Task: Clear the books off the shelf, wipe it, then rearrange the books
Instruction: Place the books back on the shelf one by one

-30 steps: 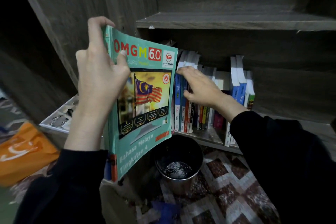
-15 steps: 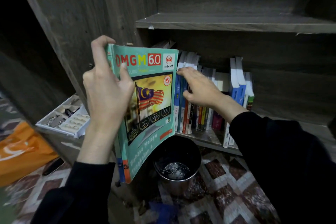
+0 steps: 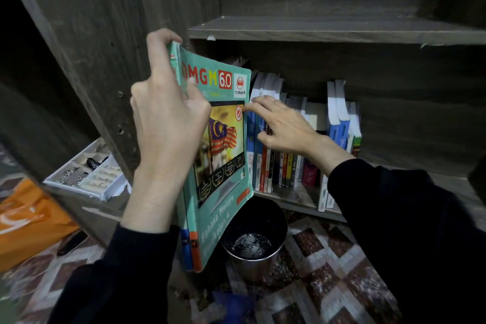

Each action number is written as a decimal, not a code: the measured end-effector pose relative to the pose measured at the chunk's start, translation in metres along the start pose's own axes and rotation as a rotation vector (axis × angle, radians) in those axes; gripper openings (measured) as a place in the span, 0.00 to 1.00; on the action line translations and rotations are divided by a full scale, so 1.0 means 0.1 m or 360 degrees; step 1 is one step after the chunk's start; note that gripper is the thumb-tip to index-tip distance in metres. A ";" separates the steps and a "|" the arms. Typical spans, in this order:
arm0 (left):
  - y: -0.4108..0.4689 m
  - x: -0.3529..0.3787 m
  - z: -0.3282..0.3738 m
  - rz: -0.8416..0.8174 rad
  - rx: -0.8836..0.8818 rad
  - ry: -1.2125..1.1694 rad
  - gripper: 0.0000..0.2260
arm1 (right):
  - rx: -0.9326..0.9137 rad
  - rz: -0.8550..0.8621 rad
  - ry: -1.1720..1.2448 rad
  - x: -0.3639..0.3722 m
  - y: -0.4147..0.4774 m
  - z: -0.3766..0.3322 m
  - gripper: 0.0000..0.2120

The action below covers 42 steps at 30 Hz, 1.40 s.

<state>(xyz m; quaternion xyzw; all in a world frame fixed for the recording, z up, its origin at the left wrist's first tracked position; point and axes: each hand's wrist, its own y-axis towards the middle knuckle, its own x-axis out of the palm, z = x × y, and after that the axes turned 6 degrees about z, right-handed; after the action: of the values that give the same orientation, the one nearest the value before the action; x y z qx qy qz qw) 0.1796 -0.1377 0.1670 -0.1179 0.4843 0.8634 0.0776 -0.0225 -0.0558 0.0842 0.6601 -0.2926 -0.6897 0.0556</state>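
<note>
My left hand (image 3: 168, 123) clamps the teal workbook (image 3: 223, 155) upright, while my right hand (image 3: 286, 126), fingers loosely spread, touches the row of books (image 3: 286, 171) standing just right of it.

A dark metal bucket (image 3: 253, 239) stands on the patterned carpet (image 3: 328, 271), something glinting at its bottom, perhaps water. At the left, a white compartment tray (image 3: 86, 173) holds small pale and metallic pieces and a black item. Below it lies an orange bag (image 3: 29, 226), with a flat dark object (image 3: 72, 243) at its edge.
</note>
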 end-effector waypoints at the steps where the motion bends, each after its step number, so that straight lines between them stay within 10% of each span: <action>1: -0.01 0.00 0.00 0.0005 0.0002 -0.0009 0.18 | 0.0010 -0.0011 -0.0003 0.00 0.00 0.01 0.29; 42: -0.59 0.56 -0.30 0.0257 0.0534 -0.0174 0.18 | -0.0129 -0.0316 -0.0609 0.07 -0.04 0.00 0.24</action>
<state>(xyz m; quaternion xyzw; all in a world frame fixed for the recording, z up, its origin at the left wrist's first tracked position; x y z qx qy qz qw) 0.1446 -0.1321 0.0882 -0.0169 0.6245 0.7791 0.0530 -0.0224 -0.0558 0.0757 0.5401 -0.2034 -0.8155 -0.0427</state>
